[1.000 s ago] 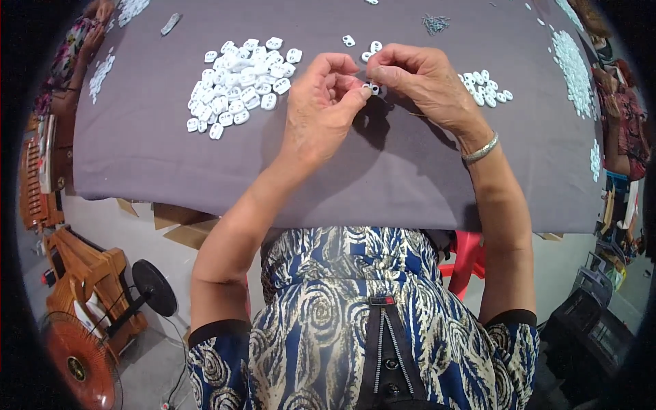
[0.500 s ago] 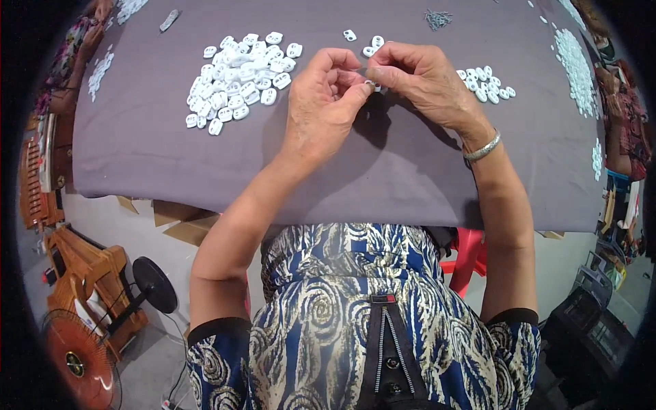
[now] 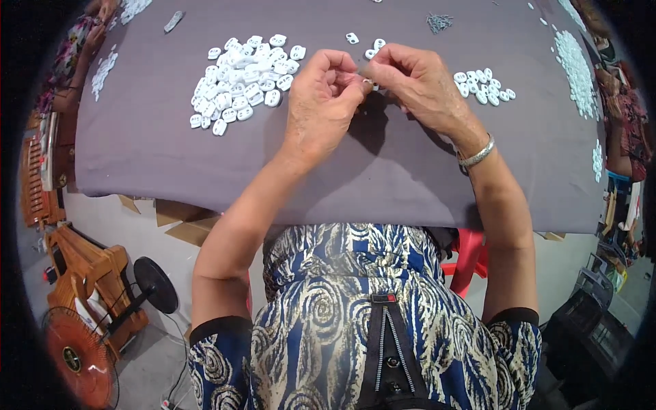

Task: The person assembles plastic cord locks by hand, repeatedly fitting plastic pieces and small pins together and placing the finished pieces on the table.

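My left hand [image 3: 320, 108] is closed in a pinch above the cloth-covered table, with a small white cord lock [image 3: 367, 83] at its fingertips, mostly hidden. Close against it, my right hand [image 3: 425, 83] pinches with thumb and forefinger; whatever those fingers hold is too small to make out. A heap of white two-hole cord locks [image 3: 240, 82] lies left of my hands. To the right is a smaller group of white cord locks [image 3: 484, 87]. A few more cord locks [image 3: 379, 44] rest just beyond my fingers, with a single cord lock [image 3: 352, 38] beside them.
A little pile of thin grey metal pieces [image 3: 439, 23] lies at the far right. White pieces [image 3: 574, 68] spread along the right edge, and others [image 3: 104, 72] along the left, near other people's arms. A fan [image 3: 80, 359] stands at the lower left.
My right fingertips have drawn slightly left, nearer my left fingers, and the white cord lock shows less. The whole view has shifted a little; the piles look the same.
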`<state>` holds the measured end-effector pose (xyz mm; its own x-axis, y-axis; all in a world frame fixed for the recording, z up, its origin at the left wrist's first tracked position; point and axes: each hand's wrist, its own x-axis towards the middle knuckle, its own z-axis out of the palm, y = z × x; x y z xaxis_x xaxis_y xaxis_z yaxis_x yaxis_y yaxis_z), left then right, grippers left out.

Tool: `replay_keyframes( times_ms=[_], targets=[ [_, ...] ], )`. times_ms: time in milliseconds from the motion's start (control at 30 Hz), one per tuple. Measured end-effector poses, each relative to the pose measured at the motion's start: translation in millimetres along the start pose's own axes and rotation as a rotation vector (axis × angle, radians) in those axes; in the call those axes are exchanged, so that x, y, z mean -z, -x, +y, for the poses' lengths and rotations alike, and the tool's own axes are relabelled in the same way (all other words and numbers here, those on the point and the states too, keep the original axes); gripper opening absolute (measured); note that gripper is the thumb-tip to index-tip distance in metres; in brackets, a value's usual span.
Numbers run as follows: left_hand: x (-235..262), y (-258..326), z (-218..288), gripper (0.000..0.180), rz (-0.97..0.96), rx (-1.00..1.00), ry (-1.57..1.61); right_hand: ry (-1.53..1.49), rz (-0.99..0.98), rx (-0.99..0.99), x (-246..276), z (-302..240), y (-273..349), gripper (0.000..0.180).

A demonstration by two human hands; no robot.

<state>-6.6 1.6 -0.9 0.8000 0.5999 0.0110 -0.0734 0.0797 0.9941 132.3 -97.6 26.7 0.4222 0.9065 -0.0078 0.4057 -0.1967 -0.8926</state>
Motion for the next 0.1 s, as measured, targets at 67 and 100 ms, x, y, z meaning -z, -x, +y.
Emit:
replay_keyframes(
  times_ms=[67,100],
  targets=[
    [0.4,0.9,3.8,0.022,0.005,0.012,-0.005,-0.193,0.086,-0.069,6.0,-4.6,-1.1,0.024],
    [1.1,0.7,5.2,0.022,0.014,0.028,-0.012,-0.188,0.090,-0.067,7.7,-5.0,-1.4,0.024]
  ],
)
